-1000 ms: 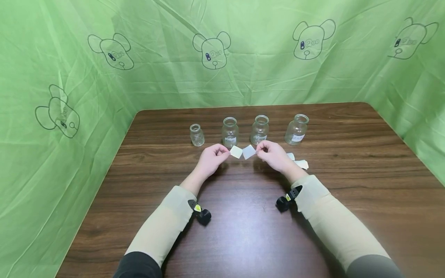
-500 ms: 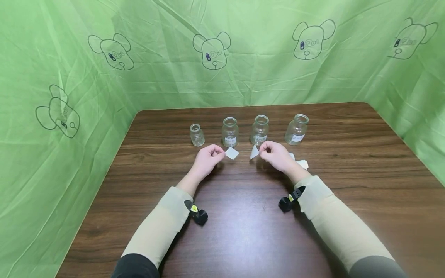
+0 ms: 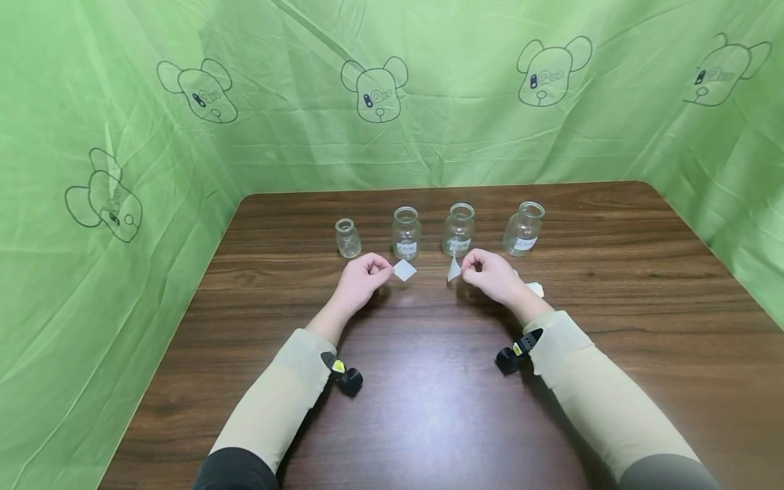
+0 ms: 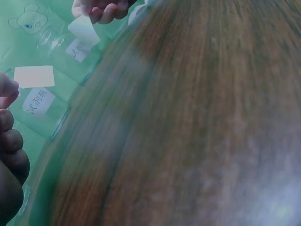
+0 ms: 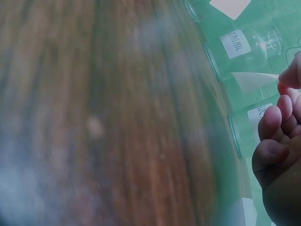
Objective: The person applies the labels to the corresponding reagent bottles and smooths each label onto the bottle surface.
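Observation:
Between thumb and forefinger, my left hand (image 3: 360,282) pinches a small white square of paper (image 3: 404,270) by one corner. My right hand (image 3: 492,278) pinches a second white piece of paper (image 3: 454,270), turned nearly edge-on in the head view and curved in the right wrist view. A gap separates the two pieces. Just behind them stand two labelled clear glass bottles, the left bottle (image 3: 406,228) behind the left paper and the middle bottle (image 3: 459,228) behind the right one. More white paper (image 3: 535,289) lies beside the right wrist, partly hidden by that hand.
A smaller glass bottle (image 3: 348,241) stands at the left end of the row, and a labelled glass bottle (image 3: 523,228) at the right end. All the bottles are uncapped. A green curtain (image 3: 453,136) with printed bear heads encloses the back and sides of the wooden table (image 3: 416,388).
The two papers, which were almost edge to edge, have come apart. My left hand has moved left and my right hand right, each still pinching its piece. The right piece has turned edge-on.

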Demonstrator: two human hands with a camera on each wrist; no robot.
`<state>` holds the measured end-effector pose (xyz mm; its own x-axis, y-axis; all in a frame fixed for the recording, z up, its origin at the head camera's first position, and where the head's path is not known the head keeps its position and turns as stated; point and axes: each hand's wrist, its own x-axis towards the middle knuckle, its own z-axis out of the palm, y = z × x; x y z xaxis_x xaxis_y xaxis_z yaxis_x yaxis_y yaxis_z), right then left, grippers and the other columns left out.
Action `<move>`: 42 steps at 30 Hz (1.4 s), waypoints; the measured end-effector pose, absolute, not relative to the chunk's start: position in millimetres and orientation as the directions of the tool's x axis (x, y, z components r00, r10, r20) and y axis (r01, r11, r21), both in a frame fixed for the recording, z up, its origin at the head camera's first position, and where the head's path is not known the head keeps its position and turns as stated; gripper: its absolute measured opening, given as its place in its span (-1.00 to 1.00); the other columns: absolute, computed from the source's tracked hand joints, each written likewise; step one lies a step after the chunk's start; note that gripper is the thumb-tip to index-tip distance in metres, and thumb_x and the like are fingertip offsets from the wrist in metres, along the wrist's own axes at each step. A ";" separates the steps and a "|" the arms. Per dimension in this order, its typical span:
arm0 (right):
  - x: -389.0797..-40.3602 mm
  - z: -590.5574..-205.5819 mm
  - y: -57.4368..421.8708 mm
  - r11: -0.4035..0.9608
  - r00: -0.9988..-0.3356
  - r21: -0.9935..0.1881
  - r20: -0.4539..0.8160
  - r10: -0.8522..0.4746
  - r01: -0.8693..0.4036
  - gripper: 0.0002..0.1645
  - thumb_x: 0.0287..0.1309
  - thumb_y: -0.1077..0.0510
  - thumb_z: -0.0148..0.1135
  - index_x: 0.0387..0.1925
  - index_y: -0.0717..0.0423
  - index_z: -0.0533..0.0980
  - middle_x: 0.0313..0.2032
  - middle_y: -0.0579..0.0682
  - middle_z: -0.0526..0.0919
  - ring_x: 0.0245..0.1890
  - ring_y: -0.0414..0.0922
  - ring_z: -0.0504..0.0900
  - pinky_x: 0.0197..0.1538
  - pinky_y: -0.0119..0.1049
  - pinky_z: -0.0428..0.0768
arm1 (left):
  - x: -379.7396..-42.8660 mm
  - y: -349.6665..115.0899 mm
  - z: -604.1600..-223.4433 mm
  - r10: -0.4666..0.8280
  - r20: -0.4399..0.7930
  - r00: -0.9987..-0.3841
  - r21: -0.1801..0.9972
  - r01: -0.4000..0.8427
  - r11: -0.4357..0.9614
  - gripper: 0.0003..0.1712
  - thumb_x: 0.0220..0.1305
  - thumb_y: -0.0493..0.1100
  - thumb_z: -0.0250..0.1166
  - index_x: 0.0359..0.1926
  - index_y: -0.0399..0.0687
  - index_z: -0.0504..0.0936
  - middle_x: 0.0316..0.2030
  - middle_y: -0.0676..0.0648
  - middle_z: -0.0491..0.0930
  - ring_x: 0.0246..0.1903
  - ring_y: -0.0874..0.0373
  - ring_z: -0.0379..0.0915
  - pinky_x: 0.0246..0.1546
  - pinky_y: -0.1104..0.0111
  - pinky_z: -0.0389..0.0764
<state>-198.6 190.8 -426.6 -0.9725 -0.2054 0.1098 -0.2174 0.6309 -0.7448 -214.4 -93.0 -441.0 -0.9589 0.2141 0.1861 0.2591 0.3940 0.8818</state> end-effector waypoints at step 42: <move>-193.2 -422.8 246.6 0.704 -0.987 -0.695 0.049 -0.156 -0.146 -0.90 0.03 0.23 0.13 -0.36 0.18 0.48 -0.55 -0.02 0.50 -0.47 -0.07 0.45 -0.35 -0.25 0.38 | -215.5 -134.1 -436.8 0.100 0.172 -0.980 0.902 0.198 0.384 -0.89 0.10 -0.22 0.30 -0.37 -0.20 0.61 -0.69 0.07 0.29 -0.66 0.24 0.16 -0.58 0.38 0.23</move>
